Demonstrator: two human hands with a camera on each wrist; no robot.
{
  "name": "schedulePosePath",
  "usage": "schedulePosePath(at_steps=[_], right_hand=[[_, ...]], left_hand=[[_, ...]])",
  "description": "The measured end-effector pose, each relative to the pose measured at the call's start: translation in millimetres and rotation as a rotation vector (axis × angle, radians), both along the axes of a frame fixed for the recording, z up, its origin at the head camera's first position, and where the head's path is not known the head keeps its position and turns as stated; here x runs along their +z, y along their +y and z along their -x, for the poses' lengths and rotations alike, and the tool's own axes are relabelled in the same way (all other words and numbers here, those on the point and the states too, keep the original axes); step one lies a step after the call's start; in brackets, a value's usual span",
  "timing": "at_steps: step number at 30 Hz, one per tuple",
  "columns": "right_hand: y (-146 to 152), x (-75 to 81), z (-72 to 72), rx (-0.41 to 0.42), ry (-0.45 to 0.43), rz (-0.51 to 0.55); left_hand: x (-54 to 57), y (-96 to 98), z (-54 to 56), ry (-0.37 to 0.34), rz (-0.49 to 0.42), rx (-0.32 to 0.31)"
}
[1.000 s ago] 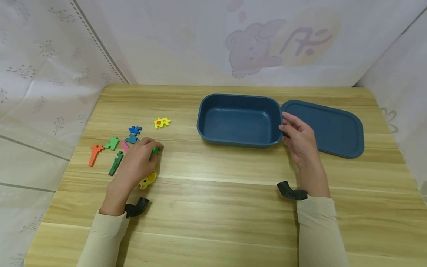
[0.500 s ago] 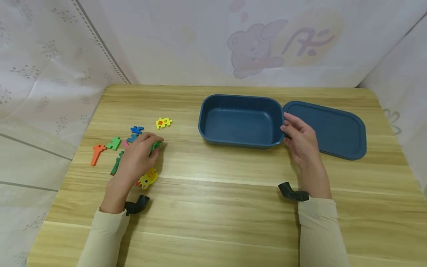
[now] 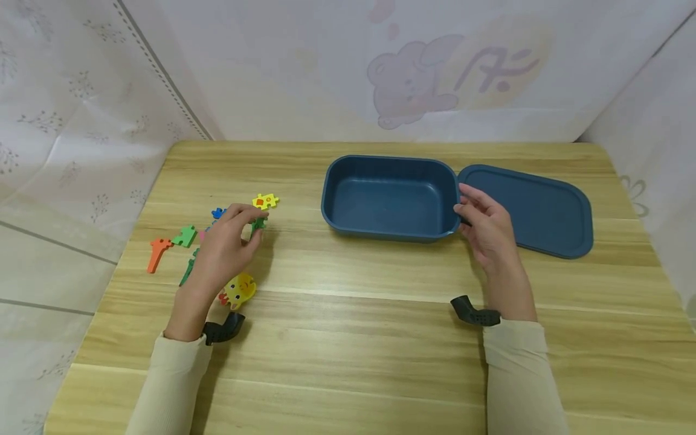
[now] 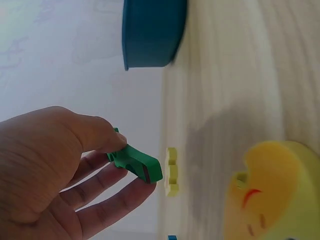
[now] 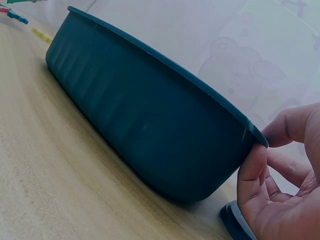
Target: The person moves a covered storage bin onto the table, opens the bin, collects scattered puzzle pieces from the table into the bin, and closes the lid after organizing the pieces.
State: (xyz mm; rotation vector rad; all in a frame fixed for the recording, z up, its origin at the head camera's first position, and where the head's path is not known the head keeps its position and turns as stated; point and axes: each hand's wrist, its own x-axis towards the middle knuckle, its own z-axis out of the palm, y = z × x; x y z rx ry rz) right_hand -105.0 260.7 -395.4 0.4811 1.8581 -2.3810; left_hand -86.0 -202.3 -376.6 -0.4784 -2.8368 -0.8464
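Note:
My left hand [image 3: 225, 248] pinches a green puzzle piece [image 4: 135, 163] between thumb and fingers, raised over the table in the left wrist view. Below that hand lies a yellow giraffe-face piece [image 3: 239, 290]. A yellow piece with orange marks [image 3: 265, 202] sits just beyond the fingertips. My right hand [image 3: 489, 229] grips the right rim of a dark blue rectangular box [image 3: 388, 232], thumb and fingers on either side of the edge in the right wrist view. Nothing lies inside the box.
Left of my left hand lie an orange piece [image 3: 157, 254], a light green piece [image 3: 185, 236], a dark green piece [image 3: 188, 269] and a blue piece [image 3: 219, 213], some partly hidden. A blue lid [image 3: 535, 211] lies right of the box. Curtains stand behind the wooden table [image 3: 348, 350].
My left hand has lifted the green piece and shifted slightly away from me, uncovering more of the giraffe-face piece. My right hand stays on the box rim.

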Motion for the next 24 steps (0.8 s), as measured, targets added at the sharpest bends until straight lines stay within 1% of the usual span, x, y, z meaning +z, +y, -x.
schedulePosePath(at_steps=[3, 8, 15, 24], right_hand=[[0, 0.1, 0.1, -0.001, 0.004, 0.004], [0, -0.4, -0.1, -0.003, 0.007, 0.014], [0, -0.7, -0.3, -0.008, 0.006, 0.013], [-1, -0.4, -0.7, -0.002, 0.005, 0.008]], left_hand=[[2.3, 1.7, 2.4, -0.003, -0.022, -0.006], [5.7, 6.5, 7.4, -0.006, -0.027, -0.014], [8.3, 12.4, 13.4, -0.017, -0.047, -0.008], [8.1, 12.1, 21.3, -0.019, -0.142, -0.002]])
